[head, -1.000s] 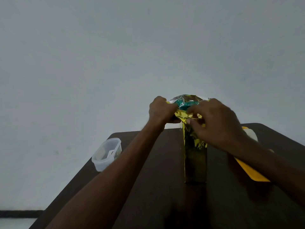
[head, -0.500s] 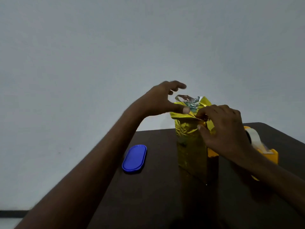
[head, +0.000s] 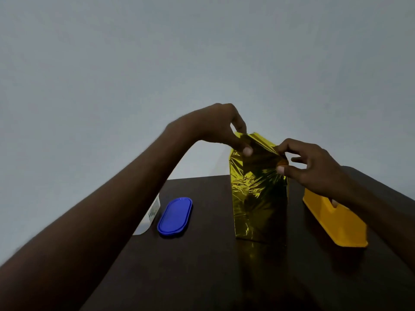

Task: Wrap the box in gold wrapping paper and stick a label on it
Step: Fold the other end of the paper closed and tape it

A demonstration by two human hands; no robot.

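- Standing upright near the middle of the dark table [head: 202, 265], the box [head: 258, 198] is covered in crinkled gold wrapping paper [head: 249, 173].
- The left hand [head: 215, 126] reaches in from above and pinches the paper's top left edge between thumb and fingers.
- The right hand [head: 314, 167] pinches the top right corner, its other fingers loosely spread.
- A yellow tape dispenser [head: 334, 218] sits just right of the box.
- A blue lid [head: 175, 216] lies to the left, beside a clear container [head: 152, 212] mostly hidden by the forearm; I cannot tell its contents.

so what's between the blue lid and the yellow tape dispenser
In the head view, the gold-wrapped box stands upright between the blue lid and yellow tape dispenser.
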